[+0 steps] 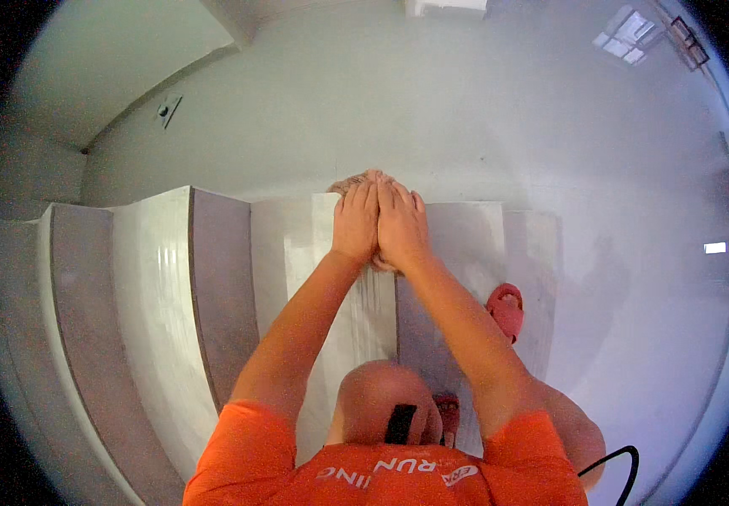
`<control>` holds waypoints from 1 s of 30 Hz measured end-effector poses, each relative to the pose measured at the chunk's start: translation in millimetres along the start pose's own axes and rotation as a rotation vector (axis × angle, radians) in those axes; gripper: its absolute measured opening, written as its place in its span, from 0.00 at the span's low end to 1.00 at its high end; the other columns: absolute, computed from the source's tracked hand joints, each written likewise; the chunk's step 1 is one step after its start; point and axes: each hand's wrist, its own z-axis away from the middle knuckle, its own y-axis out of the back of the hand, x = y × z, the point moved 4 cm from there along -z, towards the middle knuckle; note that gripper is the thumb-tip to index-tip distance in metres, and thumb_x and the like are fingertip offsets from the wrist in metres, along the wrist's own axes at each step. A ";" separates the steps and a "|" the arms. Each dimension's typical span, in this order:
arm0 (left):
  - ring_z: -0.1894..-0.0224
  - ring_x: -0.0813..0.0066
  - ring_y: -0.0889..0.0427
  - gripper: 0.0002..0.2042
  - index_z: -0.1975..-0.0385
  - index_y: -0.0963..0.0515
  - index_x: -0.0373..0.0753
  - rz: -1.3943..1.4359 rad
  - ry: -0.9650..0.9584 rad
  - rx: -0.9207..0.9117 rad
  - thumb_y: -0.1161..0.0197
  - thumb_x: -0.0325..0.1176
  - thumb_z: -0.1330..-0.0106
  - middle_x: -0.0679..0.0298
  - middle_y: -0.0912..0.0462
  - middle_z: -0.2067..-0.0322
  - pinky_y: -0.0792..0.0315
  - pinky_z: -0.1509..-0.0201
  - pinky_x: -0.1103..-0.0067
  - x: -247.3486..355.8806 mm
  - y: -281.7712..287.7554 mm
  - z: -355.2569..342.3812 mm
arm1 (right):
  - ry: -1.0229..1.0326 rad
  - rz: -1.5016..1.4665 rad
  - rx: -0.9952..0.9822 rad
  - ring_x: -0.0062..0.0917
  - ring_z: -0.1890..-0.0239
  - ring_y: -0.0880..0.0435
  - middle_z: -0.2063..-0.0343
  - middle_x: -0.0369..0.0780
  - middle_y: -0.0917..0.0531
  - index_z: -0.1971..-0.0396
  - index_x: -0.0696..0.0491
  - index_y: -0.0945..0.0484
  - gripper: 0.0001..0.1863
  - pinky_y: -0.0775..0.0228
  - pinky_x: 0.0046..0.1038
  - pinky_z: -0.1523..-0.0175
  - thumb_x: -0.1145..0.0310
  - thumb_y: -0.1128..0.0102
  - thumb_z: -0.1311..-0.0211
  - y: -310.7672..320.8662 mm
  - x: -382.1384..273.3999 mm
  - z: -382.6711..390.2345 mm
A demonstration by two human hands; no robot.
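Side by side, my left hand [355, 221] and my right hand [403, 223] press down on a bunched, pinkish-beige cloth [350, 183]. Their fingers point away from me and curl over it, thumbs close together. Cloth shows past the fingertips and below the palms; the rest is hidden under my hands. It sits at the far end of a pale stair step [356, 325], where the step meets the wall, along its front edge. Whitish streaks mark the step's surface. Both forearms reach forward, bare below orange sleeves.
More steps [155, 261] run off to the left, with darker grey risers. A pale wall [364, 101] stands beyond the stairs. My foot in a red slipper [506, 312] is on the right, and a black cable [630, 472] loops at lower right.
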 end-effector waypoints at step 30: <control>0.37 0.47 0.41 0.23 0.40 0.39 0.35 -0.055 0.384 -0.090 0.54 0.35 0.34 0.47 0.38 0.40 0.47 0.34 0.61 -119.5 260.1 241.2 | 0.644 -0.079 0.101 0.39 0.46 0.30 0.54 0.46 0.25 0.54 0.59 0.30 0.18 0.43 0.39 0.39 0.68 0.52 0.43 4.7 -316.7 94.6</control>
